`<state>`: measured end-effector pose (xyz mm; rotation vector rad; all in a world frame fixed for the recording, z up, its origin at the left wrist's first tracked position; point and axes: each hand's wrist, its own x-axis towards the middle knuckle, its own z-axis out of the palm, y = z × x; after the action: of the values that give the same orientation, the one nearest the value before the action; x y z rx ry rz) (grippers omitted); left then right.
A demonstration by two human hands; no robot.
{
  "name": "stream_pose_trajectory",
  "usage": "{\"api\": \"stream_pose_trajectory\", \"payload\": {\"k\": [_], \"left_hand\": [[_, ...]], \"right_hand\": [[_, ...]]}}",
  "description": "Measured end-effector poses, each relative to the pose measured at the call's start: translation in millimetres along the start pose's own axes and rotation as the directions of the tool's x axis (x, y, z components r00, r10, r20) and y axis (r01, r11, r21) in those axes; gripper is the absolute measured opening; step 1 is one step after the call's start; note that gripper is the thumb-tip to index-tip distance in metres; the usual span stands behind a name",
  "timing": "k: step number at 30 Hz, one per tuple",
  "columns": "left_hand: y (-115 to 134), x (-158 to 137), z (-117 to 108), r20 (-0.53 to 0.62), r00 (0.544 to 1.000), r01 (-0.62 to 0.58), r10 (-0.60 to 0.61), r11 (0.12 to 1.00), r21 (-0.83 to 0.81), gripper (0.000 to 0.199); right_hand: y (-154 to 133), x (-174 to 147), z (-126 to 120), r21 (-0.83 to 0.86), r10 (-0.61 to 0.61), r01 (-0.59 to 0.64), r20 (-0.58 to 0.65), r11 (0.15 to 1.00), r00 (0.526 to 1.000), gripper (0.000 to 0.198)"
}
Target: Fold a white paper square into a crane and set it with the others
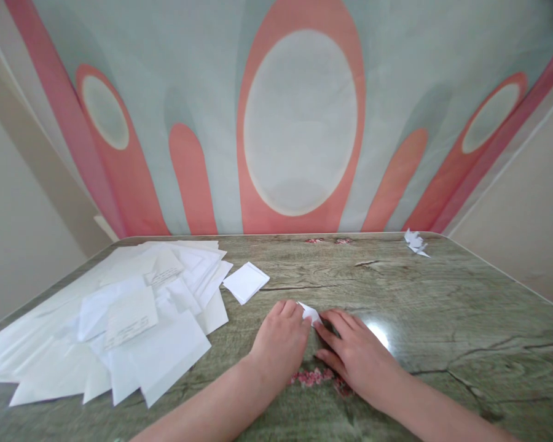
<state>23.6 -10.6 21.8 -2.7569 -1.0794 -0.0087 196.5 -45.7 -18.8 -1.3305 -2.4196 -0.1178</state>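
Observation:
Between my hands, near the middle of the table, is a small piece of folded white paper (309, 312). My left hand (283, 336) is closed on its left side, with the fingers curled and the thumb at the paper. From the right, my right hand (350, 351) touches the paper's edge with its fingertips, the fingers partly spread and bent. Much of the paper is covered by the fingers. A small stack of white paper squares (246, 282) lies on the table, beyond and left of my left hand.
A wide, loose pile of white sheets (175, 350) spreads over the left side of the wood-patterned table (442, 319). Small folded paper pieces (416, 242) lie at the far right corner. Behind the table's far edge hangs a backdrop (299, 123) with coral shapes.

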Motion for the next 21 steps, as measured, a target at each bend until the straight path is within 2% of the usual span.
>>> {"api": "stream_pose_trajectory", "payload": {"k": [5,14,18,21], "left_hand": [[3,-3,3,0.043,0.998,0.052,-0.052,0.999,-0.003,0.030],[0,-3,-2,0.099,0.993,0.065,-0.063,0.998,-0.011,0.034],[-4,-3,-2,0.097,0.994,0.058,-0.056,0.998,-0.022,0.036],[-7,-3,0,0.096,0.995,0.043,-0.040,0.998,-0.037,0.036]], "right_hand": [[-7,-1,-1,-0.088,0.026,-0.021,0.048,0.996,0.999,0.036],[-7,-4,-13,-0.107,0.089,-0.076,0.124,0.991,0.988,0.031],[5,-2,-19,0.045,0.068,-0.075,0.139,0.996,0.988,0.015],[22,2,-21,0.218,0.129,-0.162,0.159,0.962,0.979,0.019]]}}
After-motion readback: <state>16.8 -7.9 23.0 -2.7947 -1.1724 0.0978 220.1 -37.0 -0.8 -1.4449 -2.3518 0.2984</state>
